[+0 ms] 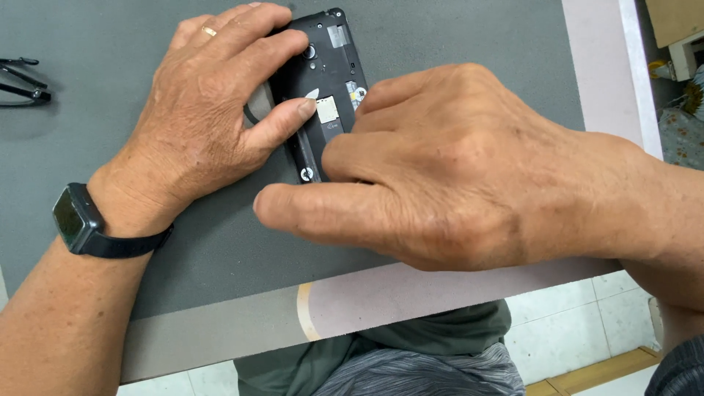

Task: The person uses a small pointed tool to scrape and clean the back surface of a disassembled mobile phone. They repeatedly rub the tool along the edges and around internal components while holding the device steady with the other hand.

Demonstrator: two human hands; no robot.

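A black phone [331,70] with its back cover off lies on the grey mat [110,95], its inner frame, camera lens and card slots showing. My left hand [205,117] grips the phone's left edge and top, the thumb pressing near the card slot. My right hand [440,169] rests over the phone's lower right, fingers curled onto the slot area; the fingertips hide what they touch. A dark watch [79,220] sits on my left wrist, a ring on one finger.
Black glasses [22,81] lie at the mat's far left. The mat sits on a pale table [381,297] whose front edge runs near my lap. Tiled floor and a wooden strip show at lower right.
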